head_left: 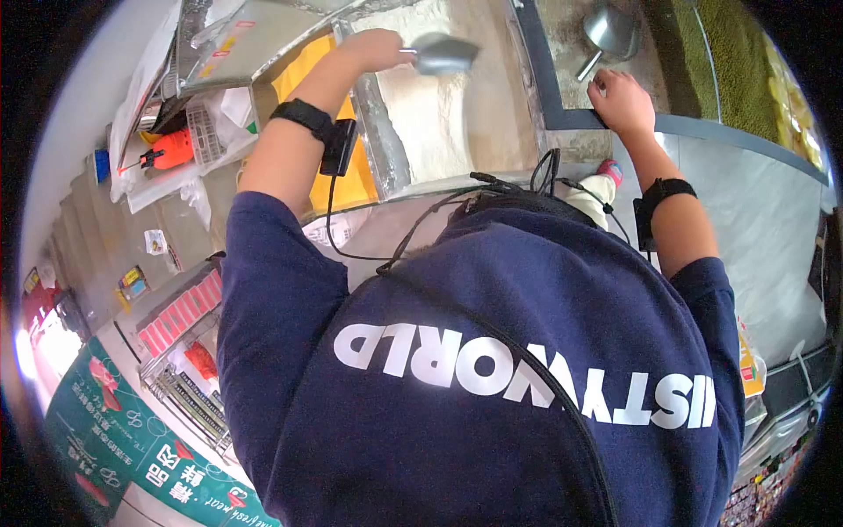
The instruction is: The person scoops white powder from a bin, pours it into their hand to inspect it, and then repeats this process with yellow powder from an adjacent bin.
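One scoop (446, 54), clenched in the left hand (379, 50), points rightward, long axis sideways — right hand (625, 104) half-curled beside a second scoop (612, 35), hold unclear.

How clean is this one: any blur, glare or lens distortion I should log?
Head view: heavy fisheye curvature with dark corners; head view: blown-out glare at the lower-left edge; head view: motion blur on the metal scoop in the left hand, while the navy shirt's lettering stays legible.
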`<action>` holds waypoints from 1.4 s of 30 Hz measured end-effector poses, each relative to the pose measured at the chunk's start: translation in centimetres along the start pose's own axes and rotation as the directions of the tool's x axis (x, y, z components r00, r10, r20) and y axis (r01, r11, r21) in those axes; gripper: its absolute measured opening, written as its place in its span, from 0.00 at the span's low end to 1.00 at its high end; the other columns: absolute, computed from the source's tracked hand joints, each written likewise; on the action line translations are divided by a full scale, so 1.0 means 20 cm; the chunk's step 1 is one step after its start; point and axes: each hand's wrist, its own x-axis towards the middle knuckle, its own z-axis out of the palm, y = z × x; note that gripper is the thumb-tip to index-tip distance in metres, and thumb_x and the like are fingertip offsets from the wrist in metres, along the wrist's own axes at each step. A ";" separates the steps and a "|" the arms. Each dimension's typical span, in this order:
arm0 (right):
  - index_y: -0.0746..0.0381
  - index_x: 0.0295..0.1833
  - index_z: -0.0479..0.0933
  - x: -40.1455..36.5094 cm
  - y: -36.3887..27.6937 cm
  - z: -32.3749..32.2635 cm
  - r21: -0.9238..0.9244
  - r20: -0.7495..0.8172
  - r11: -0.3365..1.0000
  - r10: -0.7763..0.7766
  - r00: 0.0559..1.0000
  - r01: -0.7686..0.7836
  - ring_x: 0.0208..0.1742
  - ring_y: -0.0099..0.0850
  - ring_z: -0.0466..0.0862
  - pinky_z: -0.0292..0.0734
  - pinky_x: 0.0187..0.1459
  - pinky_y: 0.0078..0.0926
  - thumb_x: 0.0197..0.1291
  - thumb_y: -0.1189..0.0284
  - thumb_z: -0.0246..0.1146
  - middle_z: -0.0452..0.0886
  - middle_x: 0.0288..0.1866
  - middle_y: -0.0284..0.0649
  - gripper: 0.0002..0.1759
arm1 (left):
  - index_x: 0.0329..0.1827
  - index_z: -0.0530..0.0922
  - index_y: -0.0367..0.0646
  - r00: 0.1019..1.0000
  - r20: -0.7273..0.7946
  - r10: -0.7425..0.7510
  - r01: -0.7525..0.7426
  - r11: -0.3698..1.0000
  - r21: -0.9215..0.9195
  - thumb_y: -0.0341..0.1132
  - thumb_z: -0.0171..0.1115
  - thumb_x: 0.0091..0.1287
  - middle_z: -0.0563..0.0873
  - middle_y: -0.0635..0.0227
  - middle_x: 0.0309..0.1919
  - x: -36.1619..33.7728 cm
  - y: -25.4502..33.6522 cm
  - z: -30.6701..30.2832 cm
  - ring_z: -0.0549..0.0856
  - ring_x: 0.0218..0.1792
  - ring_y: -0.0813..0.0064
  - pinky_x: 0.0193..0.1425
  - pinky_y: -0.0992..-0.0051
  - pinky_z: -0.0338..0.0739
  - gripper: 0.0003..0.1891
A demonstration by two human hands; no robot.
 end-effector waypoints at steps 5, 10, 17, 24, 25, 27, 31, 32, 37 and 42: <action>0.59 0.33 0.76 0.00 -0.03 -0.02 -0.019 0.014 0.999 0.030 0.999 -0.030 0.41 0.42 0.77 0.73 0.41 0.40 0.48 0.60 0.51 0.79 0.33 0.43 0.15 | 0.30 0.73 0.39 0.907 0.153 -0.393 0.267 0.256 -0.929 0.55 0.49 0.59 0.67 0.74 0.14 0.06 -0.06 0.28 0.66 0.12 0.81 0.13 0.78 0.61 0.24; 0.60 0.31 0.75 -0.01 -0.04 -0.04 -0.007 0.003 1.000 0.029 1.000 -0.029 0.39 0.42 0.77 0.72 0.41 0.39 0.48 0.61 0.51 0.78 0.33 0.45 0.14 | 0.27 0.67 0.40 0.878 0.269 -0.395 0.157 -0.291 -0.944 0.48 0.47 0.62 0.65 0.73 0.12 0.18 0.28 0.48 0.62 0.09 0.81 0.10 0.78 0.57 0.18; 0.60 0.31 0.75 -0.01 -0.06 -0.04 -0.026 0.017 0.998 0.053 0.998 -0.053 0.39 0.43 0.77 0.72 0.40 0.39 0.49 0.61 0.51 0.78 0.32 0.46 0.14 | 0.25 0.66 0.47 0.879 0.447 -0.164 0.351 -0.411 -0.841 0.51 0.45 0.64 0.64 0.77 0.11 0.07 0.42 0.61 0.60 0.10 0.85 0.12 0.81 0.54 0.18; 0.59 0.31 0.75 -0.02 -0.07 -0.05 -0.050 0.016 0.997 0.058 0.998 -0.058 0.38 0.44 0.77 0.72 0.40 0.40 0.49 0.61 0.50 0.78 0.33 0.47 0.15 | 0.18 0.63 0.50 0.793 0.593 -0.144 0.544 -0.271 -0.794 0.48 0.42 0.65 0.61 0.77 0.08 -0.13 0.48 0.72 0.60 0.08 0.82 0.09 0.79 0.53 0.18; 0.59 0.31 0.75 -0.01 -0.07 -0.04 -0.040 0.008 0.997 0.059 0.998 -0.058 0.38 0.44 0.77 0.72 0.40 0.40 0.49 0.61 0.50 0.78 0.33 0.47 0.15 | 0.19 0.63 0.50 0.784 0.610 -0.117 0.570 -0.254 -0.781 0.49 0.42 0.65 0.61 0.78 0.08 -0.15 0.49 0.74 0.59 0.08 0.82 0.09 0.80 0.52 0.19; 0.59 0.31 0.75 -0.01 -0.05 -0.03 -0.022 -0.006 0.998 0.061 0.998 -0.061 0.38 0.44 0.77 0.72 0.40 0.40 0.49 0.61 0.50 0.77 0.33 0.48 0.15 | 0.20 0.63 0.49 0.762 0.644 -0.060 0.620 -0.217 -0.754 0.50 0.42 0.65 0.61 0.78 0.09 -0.20 0.50 0.79 0.58 0.08 0.83 0.10 0.81 0.51 0.19; 0.59 0.32 0.76 -0.01 -0.05 -0.03 -0.033 0.000 0.998 0.049 0.999 -0.049 0.38 0.45 0.77 0.73 0.39 0.40 0.48 0.60 0.50 0.78 0.34 0.48 0.15 | 0.20 0.65 0.47 0.790 0.589 -0.172 0.612 0.153 -0.776 0.54 0.46 0.62 0.61 0.77 0.10 -0.28 0.46 0.82 0.56 0.07 0.83 0.08 0.79 0.50 0.21; 0.59 0.32 0.76 -0.01 -0.04 -0.03 -0.030 -0.002 0.999 0.043 0.999 -0.043 0.37 0.45 0.77 0.73 0.39 0.41 0.48 0.60 0.50 0.78 0.34 0.47 0.15 | 0.20 0.65 0.46 0.794 0.583 -0.175 0.608 0.181 -0.773 0.54 0.47 0.61 0.62 0.76 0.10 -0.30 0.43 0.80 0.57 0.07 0.82 0.08 0.79 0.51 0.21; 0.59 0.31 0.76 -0.01 -0.05 -0.02 -0.014 0.006 0.999 0.048 0.999 -0.048 0.35 0.45 0.78 0.73 0.38 0.41 0.48 0.61 0.51 0.78 0.32 0.47 0.14 | 0.21 0.67 0.46 0.904 0.354 -0.239 0.367 0.012 -0.930 0.52 0.46 0.62 0.65 0.75 0.10 -0.31 0.23 0.45 0.62 0.08 0.81 0.09 0.78 0.55 0.20; 0.58 0.30 0.76 -0.01 -0.05 -0.03 0.003 0.005 0.999 0.039 0.999 -0.039 0.34 0.46 0.78 0.73 0.37 0.41 0.48 0.61 0.51 0.79 0.31 0.46 0.14 | 0.22 0.66 0.46 0.890 0.251 -0.381 0.114 -0.347 -0.931 0.50 0.46 0.63 0.65 0.75 0.10 0.05 0.15 0.35 0.61 0.09 0.83 0.10 0.79 0.55 0.19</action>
